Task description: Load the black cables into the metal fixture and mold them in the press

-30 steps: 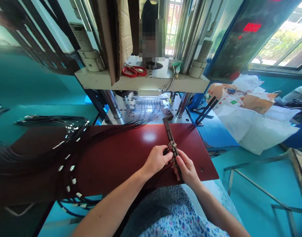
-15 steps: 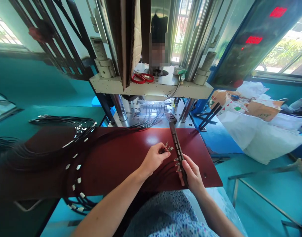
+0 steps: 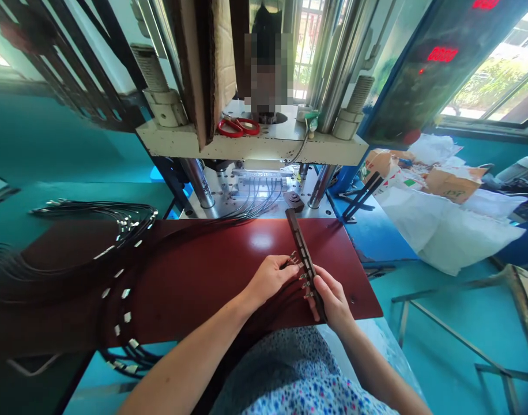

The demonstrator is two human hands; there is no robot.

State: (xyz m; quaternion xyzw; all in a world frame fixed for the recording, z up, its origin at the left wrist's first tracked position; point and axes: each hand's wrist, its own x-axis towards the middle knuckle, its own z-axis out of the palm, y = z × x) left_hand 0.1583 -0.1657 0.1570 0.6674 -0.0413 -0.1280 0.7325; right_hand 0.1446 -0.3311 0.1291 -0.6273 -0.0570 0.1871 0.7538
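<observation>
Closest to you, your right hand [image 3: 331, 300] was clamped around the near end of that dark slotted fixture bar [image 3: 304, 256], which lay on the red-brown work board [image 3: 212, 271] pointing away toward the press. Your left hand [image 3: 270, 279] was pinching a cable's metal terminal [image 3: 293, 259] right against the bar's left edge, with a few more terminals already sitting in the slots just below it.

My take on handling: the bar looked stiff and fairly light, so gripping it low by the end like you did made sense, since that kept the slots free. The cables looked thin and floppy, so you'd want to hold them right behind the metal tip or they'd just flop. The tips looked small and easy to bend.

Compared to half a second earlier, your left hand had moved in from a bit left of the bar to touching it, and your right hand hadn't let go of the bar.

Further out, a big bundle of black cables [image 3: 74, 271] sprawled over the board's left side. Past the board sat the press machine [image 3: 251, 144], red scissors [image 3: 238, 125] on its platen and more cables running into the tooling beneath it.
</observation>
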